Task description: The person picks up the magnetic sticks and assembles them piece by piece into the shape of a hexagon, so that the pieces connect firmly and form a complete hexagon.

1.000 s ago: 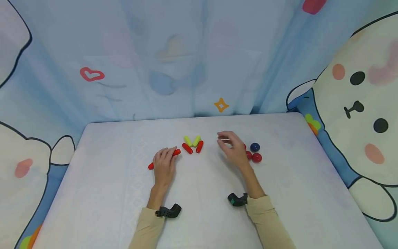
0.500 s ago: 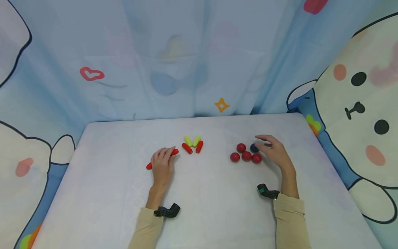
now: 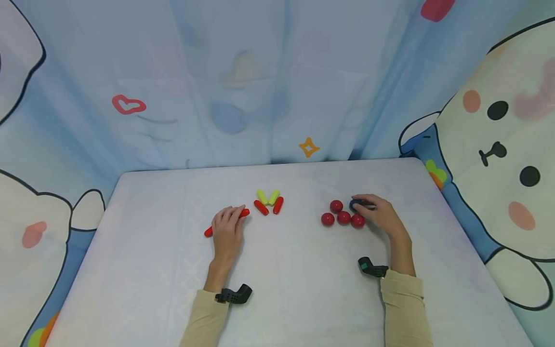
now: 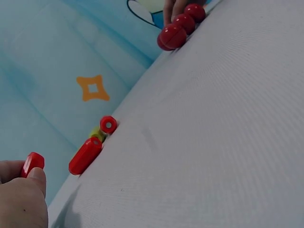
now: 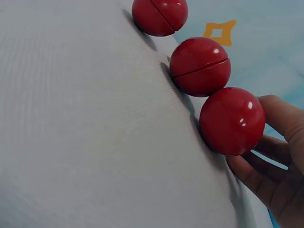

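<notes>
Within right grip (image 3: 382,213), blue ball (image 3: 353,206)

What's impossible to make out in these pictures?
Head view: the red stick, its middle under the left hand.
Head view: the blue ball, partly covered by the right hand.
Right wrist view: the blue ball, apparently behind the nearest red ball.
Left wrist view: left hand, cut off at edges.

Three red balls (image 5: 200,67) line the white cloth (image 5: 95,118), the right grip (image 5: 287,185) partly hidden behind the lowest.
</notes>
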Available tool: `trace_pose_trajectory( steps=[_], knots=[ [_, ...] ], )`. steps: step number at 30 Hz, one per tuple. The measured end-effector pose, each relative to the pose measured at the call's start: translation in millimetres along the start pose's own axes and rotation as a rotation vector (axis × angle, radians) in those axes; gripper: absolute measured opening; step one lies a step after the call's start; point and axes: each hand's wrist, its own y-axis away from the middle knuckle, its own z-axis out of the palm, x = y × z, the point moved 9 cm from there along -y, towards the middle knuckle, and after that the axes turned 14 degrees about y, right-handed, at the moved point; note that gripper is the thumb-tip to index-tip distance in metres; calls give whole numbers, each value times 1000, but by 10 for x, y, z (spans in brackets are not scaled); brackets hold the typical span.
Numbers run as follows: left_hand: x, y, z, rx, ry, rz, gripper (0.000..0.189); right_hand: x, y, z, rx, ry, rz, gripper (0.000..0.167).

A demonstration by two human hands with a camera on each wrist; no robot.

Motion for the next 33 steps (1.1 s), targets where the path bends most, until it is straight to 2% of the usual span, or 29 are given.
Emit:
trace_pose_trajectory(
  steps=[4,8,10,12,14,18,22,27,33],
  knots=[
    [1,-2,7,-12,-22,-2,33,-10,-18,-31,56,10,-7,53],
    [13,-3,15,-24,-55,6,33,-34,-18,-164,217,-26,-1,50],
    [18,-1,18,-27,-70,10,34,-47,-3,-242,314,-103,17,48],
    [18,5,20,-29,-81,12,34,-88,18,-281,385,-237,22,48],
    [17,12,19,-27,-86,14,34,-187,22,-269,412,-387,-1,46],
    [30,4,4,-11,-88,37,34,-600,2,-142,337,-617,-106,46],
    [56,-9,-21,20,-69,69,34,-1072,-16,64,201,-783,-215,45],
    [63,-11,-13,19,-55,72,34,-1407,-37,427,65,-1013,-233,46],
    [80,-3,6,8,-49,85,34,-1707,-11,919,-24,-1037,-173,45]
  ],
)
